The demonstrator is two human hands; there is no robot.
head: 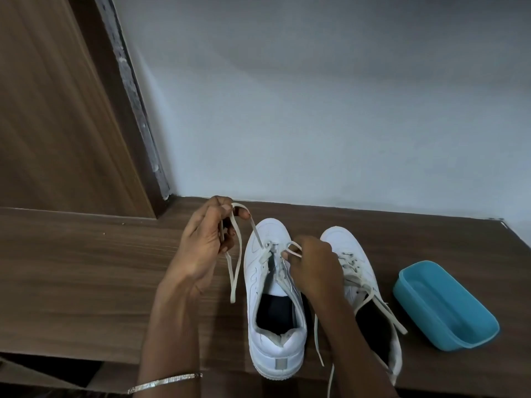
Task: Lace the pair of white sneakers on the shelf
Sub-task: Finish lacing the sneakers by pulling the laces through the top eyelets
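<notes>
White low-top sneakers (275, 349) stand side by side, heels at the front edge of the brown wood-grain shelf (86, 268). The left hand (207, 242) grips the flat white lace (234, 271), curled over its fingers and drawn up from the left shoe's front eyelets; the right hand (313, 268) pinches a small loop there. Uneven pulling could leave mismatched ends or tug the shoe off the edge. A blue plastic tub (448, 305) sits toward the right edge.
</notes>
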